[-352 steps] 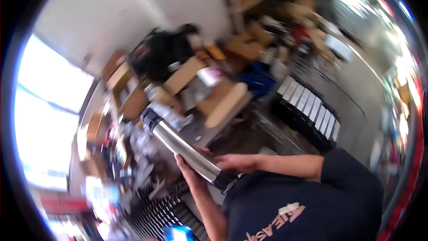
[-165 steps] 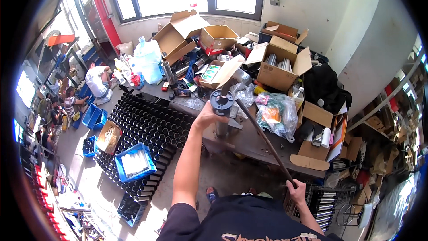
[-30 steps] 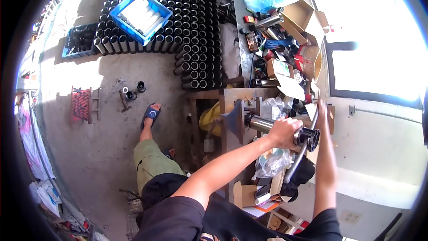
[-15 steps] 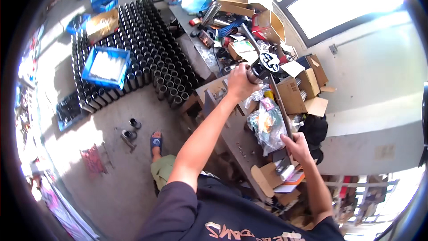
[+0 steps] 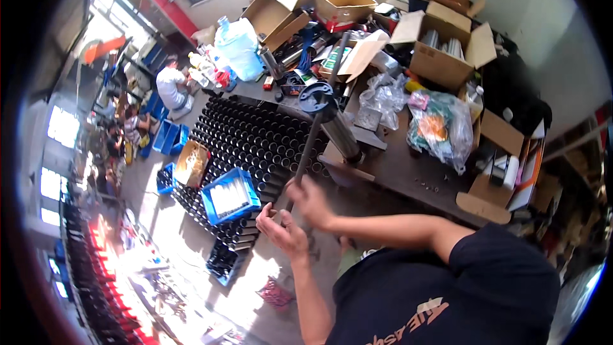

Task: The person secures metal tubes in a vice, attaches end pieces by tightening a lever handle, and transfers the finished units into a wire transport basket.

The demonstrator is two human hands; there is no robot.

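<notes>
A long dark bar [image 5: 309, 152] carries a round slotted wrench head [image 5: 315, 98], which sits on top of a shiny metal cylinder [image 5: 341, 133]. The cylinder stands tilted in this view at the bench's near corner; how it is held at its base cannot be made out. My right hand [image 5: 311, 203] is closed round the bar near its lower end, slightly smeared by motion. Just left of it, my left hand [image 5: 284, 235] is off the bar, palm turned inward, fingers half curled and apart, with nothing in it.
Beside the cylinder, the bench [image 5: 408, 163] bears plastic bags [image 5: 440, 131], a metal block [image 5: 368, 121] and open cardboard boxes [image 5: 440, 57]. Rows of black tubes [image 5: 255, 134] stand on the floor to the left, a blue crate [image 5: 230, 197] on them. A person [image 5: 171, 89] crouches farther off.
The bar has swung round, its held end coming from the right to the front left with my right hand. My left hand has let go of the wrench head and cylinder top. The view has turned left.
</notes>
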